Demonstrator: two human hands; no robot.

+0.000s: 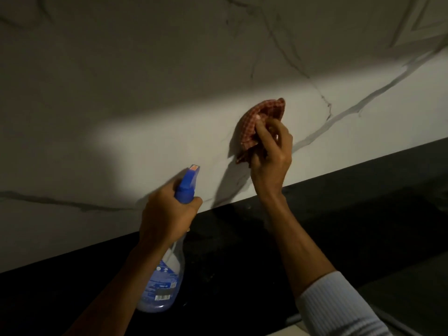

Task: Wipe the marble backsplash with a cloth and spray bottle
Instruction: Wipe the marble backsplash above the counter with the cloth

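Note:
A white marble backsplash (169, 98) with grey veins fills the upper part of the head view; a band of light falls across its lower half. My right hand (271, 151) grips a bunched red checked cloth (260, 120) and presses it against the marble, right of centre. My left hand (167, 214) is wrapped around the neck of a clear spray bottle (164, 280) with a blue trigger head (188, 185). The nozzle points up at the wall, a little left of the cloth. Blue liquid sits in the bottle's bottom.
A black countertop (339, 214) runs below the backsplash, sloping up to the right in the picture. A pale striped sleeve (339, 309) covers my right forearm. A lighter grey surface shows at the bottom right corner.

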